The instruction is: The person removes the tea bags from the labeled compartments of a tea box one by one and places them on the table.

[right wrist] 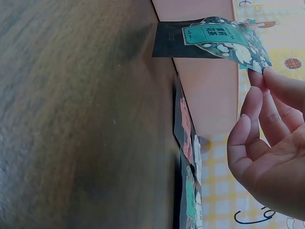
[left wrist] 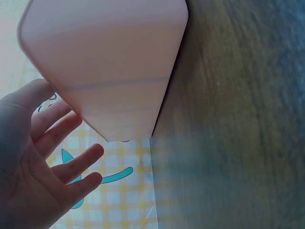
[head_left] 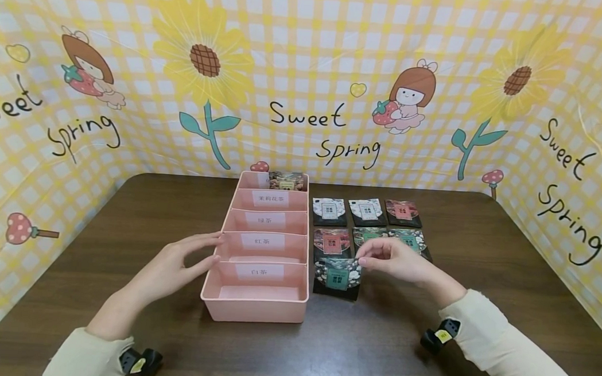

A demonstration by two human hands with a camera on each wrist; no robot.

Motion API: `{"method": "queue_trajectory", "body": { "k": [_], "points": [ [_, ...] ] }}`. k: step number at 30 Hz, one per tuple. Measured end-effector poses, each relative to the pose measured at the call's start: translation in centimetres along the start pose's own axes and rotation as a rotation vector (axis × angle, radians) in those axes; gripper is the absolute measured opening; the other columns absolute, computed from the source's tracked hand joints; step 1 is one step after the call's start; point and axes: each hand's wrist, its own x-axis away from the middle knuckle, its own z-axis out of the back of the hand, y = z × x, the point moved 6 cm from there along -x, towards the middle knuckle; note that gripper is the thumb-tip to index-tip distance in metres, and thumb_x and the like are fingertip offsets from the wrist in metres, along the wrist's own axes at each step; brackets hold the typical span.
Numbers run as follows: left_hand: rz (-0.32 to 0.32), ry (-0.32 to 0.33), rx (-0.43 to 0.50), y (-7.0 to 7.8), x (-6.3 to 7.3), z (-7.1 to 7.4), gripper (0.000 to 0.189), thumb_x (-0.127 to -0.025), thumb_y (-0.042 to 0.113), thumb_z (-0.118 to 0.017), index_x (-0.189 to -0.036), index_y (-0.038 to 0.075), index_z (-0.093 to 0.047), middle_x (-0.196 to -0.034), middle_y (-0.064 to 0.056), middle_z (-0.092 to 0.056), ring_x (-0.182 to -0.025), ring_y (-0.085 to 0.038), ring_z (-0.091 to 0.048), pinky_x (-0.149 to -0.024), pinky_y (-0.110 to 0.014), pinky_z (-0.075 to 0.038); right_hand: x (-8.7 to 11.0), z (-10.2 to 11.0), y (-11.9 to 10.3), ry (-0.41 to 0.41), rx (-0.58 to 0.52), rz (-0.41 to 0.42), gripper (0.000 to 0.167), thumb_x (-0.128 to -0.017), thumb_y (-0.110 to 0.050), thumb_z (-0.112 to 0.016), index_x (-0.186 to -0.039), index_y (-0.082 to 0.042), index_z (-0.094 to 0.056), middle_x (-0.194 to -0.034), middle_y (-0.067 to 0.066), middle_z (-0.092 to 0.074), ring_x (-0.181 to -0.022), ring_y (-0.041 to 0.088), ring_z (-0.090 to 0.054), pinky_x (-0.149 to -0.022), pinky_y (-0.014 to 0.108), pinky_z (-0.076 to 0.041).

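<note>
Between thumb and index finger, my right hand pinches the top corner of a black tea packet with white flowers and a green label. In the head view this packet hangs close over the table, just right of the pink divided box. My left hand rests its fingertips at the box's left rim, fingers loosely spread. The box has several compartments in a row, each with a white paper label in Chinese characters. A dark patterned packet stands in the farthest compartment.
Right of the box lie more packets on the brown table: two white-topped ones, two with red labels, and two with green labels partly behind my right hand. A yellow checked cloth encloses the table's back and sides.
</note>
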Motion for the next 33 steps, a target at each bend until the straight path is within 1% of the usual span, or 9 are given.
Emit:
{"method": "queue_trajectory", "body": {
  "k": [4,7,9,13,16,19,24,29,33],
  "points": [
    [0.001,0.000,0.002,0.0,0.0,0.0,0.036,-0.090,0.026,-0.062,-0.123,0.011,-0.061,-0.132,-0.011,-0.057,-0.122,-0.032,-0.053,-0.099,-0.049,-0.041,0.0,-0.2,0.1,-0.021,-0.009,-0.008,0.020,-0.091,-0.014,-0.060,-0.101,0.003,-0.061,-0.083,-0.008,-0.066,-0.077,0.008,-0.060,-0.072,0.027,-0.054],
    [0.003,-0.003,0.003,0.0,0.0,0.0,0.036,-0.090,0.026,-0.062,-0.123,0.011,-0.061,-0.133,-0.010,-0.057,-0.122,-0.032,-0.053,-0.099,-0.050,-0.041,0.0,-0.3,0.2,-0.022,-0.008,-0.022,0.020,-0.091,-0.014,-0.060,-0.101,0.003,-0.062,-0.084,-0.006,-0.067,-0.078,0.009,-0.061,-0.073,0.025,-0.054],
    [0.002,-0.003,0.003,0.0,0.0,0.0,0.036,-0.090,0.026,-0.062,-0.123,0.011,-0.061,-0.133,-0.010,-0.057,-0.122,-0.032,-0.053,-0.099,-0.050,-0.041,-0.1,-0.3,0.3,-0.015,0.002,-0.036,0.020,-0.091,-0.015,-0.060,-0.101,0.002,-0.062,-0.086,-0.002,-0.068,-0.079,0.011,-0.062,-0.073,0.025,-0.054],
    [-0.002,0.000,0.000,0.0,0.0,0.0,0.036,-0.090,0.026,-0.062,-0.123,0.011,-0.061,-0.132,-0.010,-0.057,-0.122,-0.031,-0.053,-0.098,-0.049,-0.041,-0.2,-0.3,0.5,0.011,0.039,-0.062,0.019,-0.091,-0.017,-0.061,-0.101,-0.001,-0.063,-0.089,0.011,-0.068,-0.081,0.019,-0.063,-0.074,0.028,-0.054],
    [-0.001,0.000,-0.001,0.0,0.0,0.0,0.036,-0.090,0.025,-0.062,-0.123,0.011,-0.061,-0.132,-0.010,-0.057,-0.122,-0.031,-0.053,-0.098,-0.049,-0.041,-0.3,-0.3,0.8,0.032,0.061,-0.077,0.018,-0.090,-0.017,-0.061,-0.100,-0.003,-0.064,-0.090,0.015,-0.068,-0.082,0.023,-0.063,-0.075,0.031,-0.054],
    [0.001,-0.003,0.000,0.0,0.0,0.0,0.036,-0.090,0.026,-0.062,-0.123,0.011,-0.061,-0.133,-0.010,-0.057,-0.122,-0.031,-0.053,-0.098,-0.049,-0.041,-0.5,-0.3,1.1,0.059,0.072,-0.088,0.017,-0.089,-0.016,-0.062,-0.099,-0.002,-0.064,-0.089,0.013,-0.068,-0.082,0.022,-0.064,-0.075,0.031,-0.055],
    [0.005,-0.005,0.003,-0.1,-0.1,0.0,0.036,-0.090,0.026,-0.062,-0.123,0.011,-0.061,-0.133,-0.010,-0.057,-0.123,-0.032,-0.052,-0.099,-0.049,-0.041,-1.0,-0.3,1.9,0.114,0.084,-0.110,0.016,-0.087,-0.013,-0.065,-0.096,0.000,-0.065,-0.086,0.012,-0.068,-0.079,0.018,-0.063,-0.071,0.025,-0.053],
    [0.003,-0.003,0.003,-0.1,-0.1,0.0,0.036,-0.090,0.026,-0.062,-0.122,0.011,-0.061,-0.133,-0.010,-0.057,-0.123,-0.032,-0.053,-0.099,-0.049,-0.041,-1.4,-0.4,2.3,0.160,0.144,-0.119,0.013,-0.084,-0.011,-0.067,-0.092,-0.001,-0.066,-0.082,0.013,-0.069,-0.073,0.015,-0.061,-0.066,0.023,-0.049],
    [0.000,0.001,0.000,-0.1,0.0,0.0,0.035,-0.090,0.026,-0.062,-0.122,0.011,-0.061,-0.133,-0.009,-0.057,-0.123,-0.031,-0.053,-0.098,-0.049,-0.041,-1.5,-0.5,2.5,0.181,0.181,-0.146,0.011,-0.084,-0.011,-0.067,-0.089,-0.002,-0.067,-0.080,0.010,-0.069,-0.069,0.011,-0.058,-0.064,0.024,-0.047]
  ]
}}
